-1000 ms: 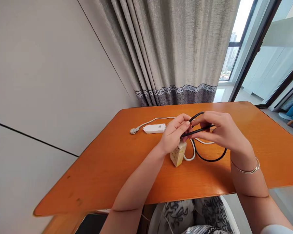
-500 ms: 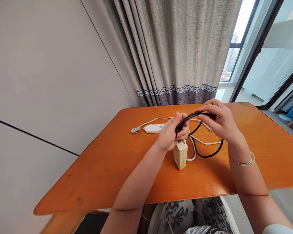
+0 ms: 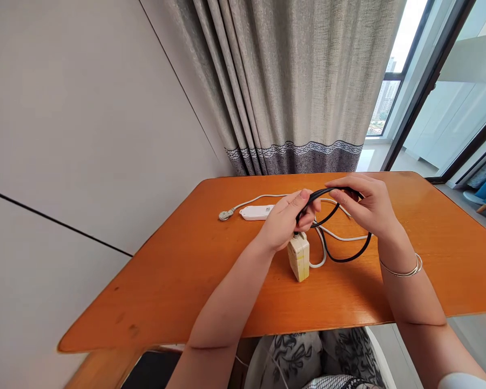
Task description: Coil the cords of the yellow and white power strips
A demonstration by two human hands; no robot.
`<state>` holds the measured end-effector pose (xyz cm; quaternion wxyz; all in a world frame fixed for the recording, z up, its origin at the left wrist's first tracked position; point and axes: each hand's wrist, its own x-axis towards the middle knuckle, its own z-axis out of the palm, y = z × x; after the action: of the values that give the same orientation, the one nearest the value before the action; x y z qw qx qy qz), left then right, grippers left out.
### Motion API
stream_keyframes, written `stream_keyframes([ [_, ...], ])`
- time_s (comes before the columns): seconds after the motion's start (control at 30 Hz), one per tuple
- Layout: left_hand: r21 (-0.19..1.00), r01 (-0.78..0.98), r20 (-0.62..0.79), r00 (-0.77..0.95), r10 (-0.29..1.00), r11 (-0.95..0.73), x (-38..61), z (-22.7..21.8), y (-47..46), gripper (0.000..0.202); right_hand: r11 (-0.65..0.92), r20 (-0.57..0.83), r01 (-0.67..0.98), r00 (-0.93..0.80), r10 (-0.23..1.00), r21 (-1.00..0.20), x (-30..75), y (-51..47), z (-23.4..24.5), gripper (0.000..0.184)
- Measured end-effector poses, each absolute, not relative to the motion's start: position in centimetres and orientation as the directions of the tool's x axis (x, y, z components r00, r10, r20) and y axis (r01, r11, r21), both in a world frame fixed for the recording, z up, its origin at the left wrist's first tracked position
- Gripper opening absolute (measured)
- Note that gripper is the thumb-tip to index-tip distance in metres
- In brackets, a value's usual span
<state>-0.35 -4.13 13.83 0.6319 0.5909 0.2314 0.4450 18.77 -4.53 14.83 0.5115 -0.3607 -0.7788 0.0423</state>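
both hands meet over the middle of the orange table (image 3: 178,281), each clamped on the same black cable (image 3: 323,190). the left hand (image 3: 285,221) has its fingers (image 3: 304,198) pinched shut around the cable just above a cream block (image 3: 298,256) that stands upright on the table; the cable seems to run down into the top of that block, though the hand hides the joint. the right hand (image 3: 368,208), with a thin bracelet (image 3: 405,268) at the wrist, has its fingers (image 3: 342,196) closed on the cable a little further along, so a short black arch spans between the two grips. the rest of the cable hangs in a loose loop that rests on the table under the right hand, crossing a white cable (image 3: 340,236) that curls beside the block. near the far left lie a flat white box (image 3: 256,212) and a small grey plug (image 3: 225,215), joined by more white lead. the cable looks light, rubbery and springy, likely to bend easily yet uncoil if let go, so it is best pinched firmly near a bend; the block looks heavier and may tip or drag if the cable is pulled. a grey curtain (image 3: 291,86) hangs behind.
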Motion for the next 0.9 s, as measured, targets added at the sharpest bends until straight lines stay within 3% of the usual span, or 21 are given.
stream_keyframes([
  [0.27,0.936,-0.352,0.202,0.547,0.812,0.005,-0.8,14.5,-4.2,0.059,0.722,0.727,0.487,-0.229,0.648,-0.49,18.3,-4.5,14.8,0.023],
  [0.43,0.842,-0.538,0.238,0.295,0.926,-0.045,-2.8,16.0,-4.4,0.055,0.617,0.507,0.311,-0.366,0.78,-0.723,18.6,-4.2,14.5,0.038],
  [0.57,0.78,-0.584,0.318,0.064,0.946,-0.223,-4.6,16.5,-4.0,0.049,0.523,0.385,0.15,-0.516,0.765,-0.839,18.4,-4.0,14.0,0.042],
  [0.63,0.756,-0.59,0.355,0.008,0.935,-0.282,-5.0,16.6,-3.8,0.047,0.531,0.434,0.139,-0.424,0.795,-0.836,18.3,-3.8,13.8,0.037],
  [0.7,0.74,-0.607,0.368,0.006,0.93,-0.289,-5.0,16.5,-3.9,0.046,0.574,0.543,0.186,-0.193,0.817,-0.797,18.1,-3.4,13.6,0.027],
  [0.8,0.741,-0.636,0.335,0.07,0.939,-0.217,-4.2,16.5,-4.2,0.048,0.618,0.694,0.366,0.121,0.71,-0.696,18.1,-3.2,13.6,0.016],
  [0.9,0.738,-0.661,0.284,0.119,0.951,-0.138,-3.3,16.6,-4.7,0.051,0.575,0.74,0.555,0.116,0.662,-0.601,18.0,-3.6,13.8,0.019],
])
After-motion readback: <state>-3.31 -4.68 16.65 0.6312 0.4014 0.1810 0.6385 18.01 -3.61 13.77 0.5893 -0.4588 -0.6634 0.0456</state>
